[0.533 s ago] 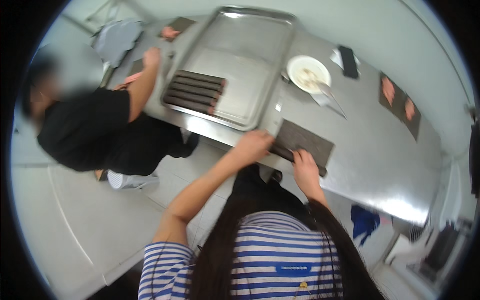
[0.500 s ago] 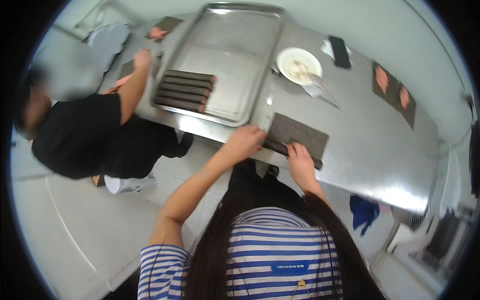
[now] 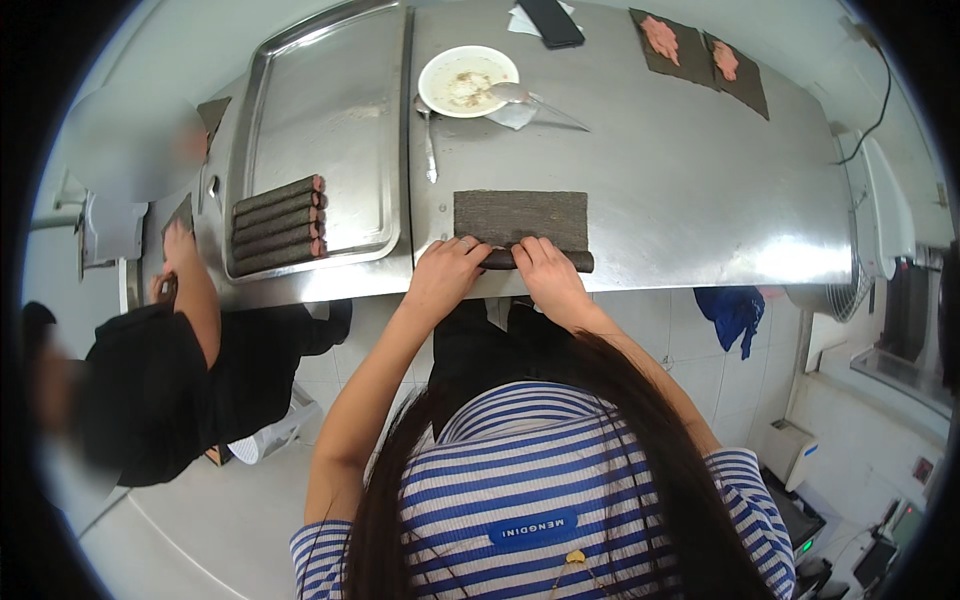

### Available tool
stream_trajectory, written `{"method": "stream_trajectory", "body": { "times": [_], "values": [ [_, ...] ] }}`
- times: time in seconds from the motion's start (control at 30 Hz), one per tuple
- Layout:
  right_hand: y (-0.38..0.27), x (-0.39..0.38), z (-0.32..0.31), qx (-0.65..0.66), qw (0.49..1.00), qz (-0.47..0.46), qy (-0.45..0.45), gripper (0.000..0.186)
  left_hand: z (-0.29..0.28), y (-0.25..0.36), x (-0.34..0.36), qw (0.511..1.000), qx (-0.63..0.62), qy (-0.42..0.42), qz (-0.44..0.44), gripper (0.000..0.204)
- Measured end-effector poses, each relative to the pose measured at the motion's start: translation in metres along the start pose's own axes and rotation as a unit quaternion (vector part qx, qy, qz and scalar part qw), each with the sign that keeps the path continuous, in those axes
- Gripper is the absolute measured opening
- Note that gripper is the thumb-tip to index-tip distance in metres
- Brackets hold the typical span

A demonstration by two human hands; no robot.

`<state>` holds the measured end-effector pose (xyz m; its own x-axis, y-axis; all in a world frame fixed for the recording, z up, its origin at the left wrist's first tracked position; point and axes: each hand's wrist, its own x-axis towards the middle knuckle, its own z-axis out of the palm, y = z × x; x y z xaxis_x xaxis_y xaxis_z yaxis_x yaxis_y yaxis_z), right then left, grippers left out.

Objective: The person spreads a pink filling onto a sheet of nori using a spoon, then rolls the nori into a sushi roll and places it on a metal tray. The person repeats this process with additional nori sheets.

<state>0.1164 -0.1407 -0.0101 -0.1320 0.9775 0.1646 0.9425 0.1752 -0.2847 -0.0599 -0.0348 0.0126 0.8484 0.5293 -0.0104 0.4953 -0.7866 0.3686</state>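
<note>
My left hand (image 3: 450,268) and my right hand (image 3: 548,275) grip a dark seaweed roll (image 3: 576,261) side by side at the front edge of the steel table, fingertips over it and thumbs close together. The flat, unrolled part of the dark sheet (image 3: 520,215) extends behind the roll. To the left, a rimmed steel tray (image 3: 400,140) holds several dark rolls (image 3: 275,225) with pink filling at their ends. Behind the sheet lie a spoon (image 3: 430,160) and a white bowl (image 3: 445,70) with pale residue and a second spoon (image 3: 545,110).
Two dark sheets (image 3: 660,60) with pink paste and a black phone (image 3: 550,20) lie on the table (image 3: 720,200) at the back. A co-worker in black (image 3: 140,390) works at the left. A blue cloth (image 3: 730,315) hangs below the table at right.
The view has swung, so the table looks level and the co-worker sits lower in it. My hands are closer together on the roll, both still gripping it.
</note>
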Motion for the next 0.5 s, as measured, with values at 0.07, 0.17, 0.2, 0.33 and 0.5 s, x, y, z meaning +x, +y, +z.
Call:
{"method": "stream_trajectory", "body": {
  "times": [0.07, 0.17, 0.2, 0.33, 0.5],
  "values": [
    [0.004, -0.007, -0.003, -0.016, 1.0, 0.015, 0.009, 0.032, -0.002, -0.001, 0.001, 1.0, 0.001, -0.012, 0.007, 0.028],
    [0.017, -0.022, -0.011, -0.029, 0.998, 0.048, 0.017, 0.029, -0.005, -0.002, 0.005, 0.999, 0.005, -0.035, 0.008, 0.028],
    [0.021, -0.026, -0.015, -0.03, 0.998, 0.06, 0.013, 0.028, -0.007, -0.003, 0.007, 0.999, 0.007, -0.043, 0.006, 0.027],
    [0.041, -0.039, -0.018, 0.001, 0.996, 0.092, 0.0, 0.025, -0.01, -0.005, 0.015, 0.997, 0.002, -0.073, -0.002, 0.026],
    [0.047, -0.039, -0.022, 0.024, 0.994, 0.106, -0.009, 0.028, -0.02, -0.003, 0.025, 0.992, -0.017, -0.11, -0.054, 0.027]
  ]
}}
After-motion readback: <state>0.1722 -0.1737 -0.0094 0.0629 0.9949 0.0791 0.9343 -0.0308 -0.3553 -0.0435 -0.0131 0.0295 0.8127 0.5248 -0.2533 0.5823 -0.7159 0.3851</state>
